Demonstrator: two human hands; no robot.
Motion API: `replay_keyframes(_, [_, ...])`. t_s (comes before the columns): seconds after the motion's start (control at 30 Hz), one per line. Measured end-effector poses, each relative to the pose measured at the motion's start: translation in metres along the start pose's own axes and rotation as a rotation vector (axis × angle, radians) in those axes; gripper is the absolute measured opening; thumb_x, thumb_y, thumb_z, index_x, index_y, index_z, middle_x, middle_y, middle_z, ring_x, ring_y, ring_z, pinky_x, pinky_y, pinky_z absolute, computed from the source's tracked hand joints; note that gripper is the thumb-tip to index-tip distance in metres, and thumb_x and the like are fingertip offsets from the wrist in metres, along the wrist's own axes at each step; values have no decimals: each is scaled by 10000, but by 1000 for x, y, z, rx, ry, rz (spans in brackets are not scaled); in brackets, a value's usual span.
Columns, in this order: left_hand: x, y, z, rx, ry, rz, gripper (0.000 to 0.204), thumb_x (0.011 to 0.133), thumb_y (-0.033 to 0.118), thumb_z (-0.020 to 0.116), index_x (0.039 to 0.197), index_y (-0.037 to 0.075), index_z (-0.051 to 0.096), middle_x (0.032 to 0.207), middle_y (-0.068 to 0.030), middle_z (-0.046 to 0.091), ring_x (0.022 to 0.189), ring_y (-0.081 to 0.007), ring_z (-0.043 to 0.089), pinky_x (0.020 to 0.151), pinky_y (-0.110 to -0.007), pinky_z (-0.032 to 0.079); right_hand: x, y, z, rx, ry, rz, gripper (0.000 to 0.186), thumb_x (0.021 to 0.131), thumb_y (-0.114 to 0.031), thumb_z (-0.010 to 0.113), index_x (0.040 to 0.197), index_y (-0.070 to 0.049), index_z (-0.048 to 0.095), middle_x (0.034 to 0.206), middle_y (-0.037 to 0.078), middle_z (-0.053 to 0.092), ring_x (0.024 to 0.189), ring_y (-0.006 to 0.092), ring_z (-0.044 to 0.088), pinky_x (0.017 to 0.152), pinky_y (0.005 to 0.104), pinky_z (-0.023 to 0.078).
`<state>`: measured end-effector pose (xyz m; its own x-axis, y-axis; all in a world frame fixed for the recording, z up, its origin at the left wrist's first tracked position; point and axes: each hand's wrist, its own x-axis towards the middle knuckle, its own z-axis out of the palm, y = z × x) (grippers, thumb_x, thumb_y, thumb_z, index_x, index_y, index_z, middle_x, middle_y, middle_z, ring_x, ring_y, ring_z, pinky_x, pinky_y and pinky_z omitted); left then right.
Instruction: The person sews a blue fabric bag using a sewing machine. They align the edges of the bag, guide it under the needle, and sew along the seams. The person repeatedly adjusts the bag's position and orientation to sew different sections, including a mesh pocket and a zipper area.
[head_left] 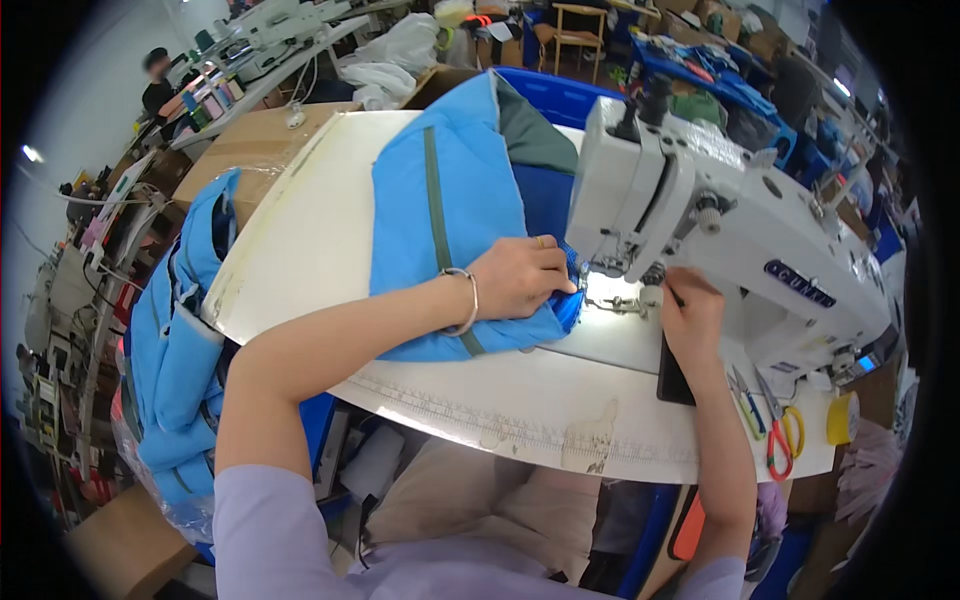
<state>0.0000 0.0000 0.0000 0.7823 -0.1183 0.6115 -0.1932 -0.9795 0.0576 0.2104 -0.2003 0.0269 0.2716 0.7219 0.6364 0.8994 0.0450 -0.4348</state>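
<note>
A blue fabric piece [400,225] with a dark green stripe lies on the white sewing table, its edge at the sewing machine [640,190]. My left hand [520,280] is closed on the bunched edge of this fabric, just left of the lit needle area. On the other side of the needle, my right hand [693,315] is held with curled fingers beside the machine head. Something small and dark shows at its fingertips, too little to name. A dark green flap [530,125] forms the far end of the fabric.
Red-handled scissors [777,450], yellow-handled scissors [793,425] and a yellow tape roll [843,418] lie at the right. More blue padded pieces [180,370] hang left of the table. A cardboard box [250,150] and a blue crate [550,95] stand behind. Another person [160,90] sits far left.
</note>
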Motion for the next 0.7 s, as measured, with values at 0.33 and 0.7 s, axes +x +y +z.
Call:
replay_keyframes(0.33, [-4,-3,-1,12,24,-84,197,748,57,733,912,155,776,916,5,692,893,-206,656,707,-339,585,0,-30,4,-94,49,-608,195,691,-16,818,707,-86,637,591,32,534,511,210,537,482,313,442])
replay_keyframes(0.7, [-3,-2,-2,-8,14,-108,178,780,75,721,938,142,771,918,-8,678,930,-218,629,725,-346,578,-9,-36,10,3,17,-696,156,705,-33,815,740,-91,674,622,12,593,542,185,577,521,296,481])
